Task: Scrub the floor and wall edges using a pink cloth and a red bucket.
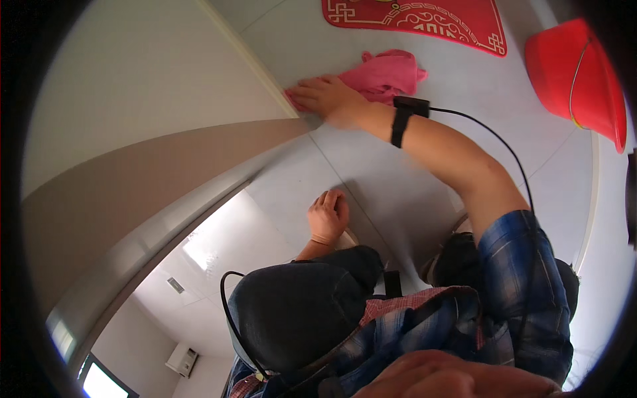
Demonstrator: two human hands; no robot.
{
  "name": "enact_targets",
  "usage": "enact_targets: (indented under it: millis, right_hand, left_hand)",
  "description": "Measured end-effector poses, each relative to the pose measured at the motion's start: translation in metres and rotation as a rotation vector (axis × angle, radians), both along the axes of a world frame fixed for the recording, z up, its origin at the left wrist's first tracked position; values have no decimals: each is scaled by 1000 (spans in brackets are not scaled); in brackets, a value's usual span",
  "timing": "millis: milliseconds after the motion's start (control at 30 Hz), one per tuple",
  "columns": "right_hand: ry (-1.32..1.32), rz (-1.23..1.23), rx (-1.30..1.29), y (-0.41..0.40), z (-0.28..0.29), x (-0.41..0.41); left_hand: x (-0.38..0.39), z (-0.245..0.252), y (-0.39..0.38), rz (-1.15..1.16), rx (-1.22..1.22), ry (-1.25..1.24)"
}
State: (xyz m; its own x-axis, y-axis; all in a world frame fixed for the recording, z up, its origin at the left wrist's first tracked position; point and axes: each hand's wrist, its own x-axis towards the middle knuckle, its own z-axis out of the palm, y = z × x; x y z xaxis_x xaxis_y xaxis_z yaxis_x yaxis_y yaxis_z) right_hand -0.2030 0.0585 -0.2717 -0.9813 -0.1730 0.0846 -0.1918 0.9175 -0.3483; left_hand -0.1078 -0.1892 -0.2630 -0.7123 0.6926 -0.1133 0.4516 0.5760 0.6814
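Observation:
My right hand (331,99) presses down on a pink cloth (385,77) on the pale tiled floor (398,164). Part of the cloth shows past my fingertips, beside the foot of a cream panel (199,74); most of it lies bunched behind my hand. A black strap with a small device and cable (410,107) is around my right wrist. My left hand (328,216) hangs low by my bent left knee (298,303), its fingers curled in with no object visible in them.
A red mat (423,22) with pale patterns and writing lies beyond the cloth. To the right stands a red bucket (567,74) with a wire handle. The end face of the panel (164,159) juts in from the left, near my right hand. A black cable (231,308) loops beside my left leg.

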Motion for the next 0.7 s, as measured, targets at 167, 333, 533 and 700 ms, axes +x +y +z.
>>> enact_targets:
  millis: [167,333,533,700]
  right_hand:
    - [-166,291,-123,34,1,77]
    - [-453,439,-181,97,28,170]
    - [-486,-188,-416,104,56,135]
    - [122,-225,-272,69,23,6]
  left_hand:
    - [-2,-2,9,10,17,8]
    - [1,-17,3,17,12,-23]
    - [1,-22,2,35,17,2]
    - [0,-17,3,20,5,29]
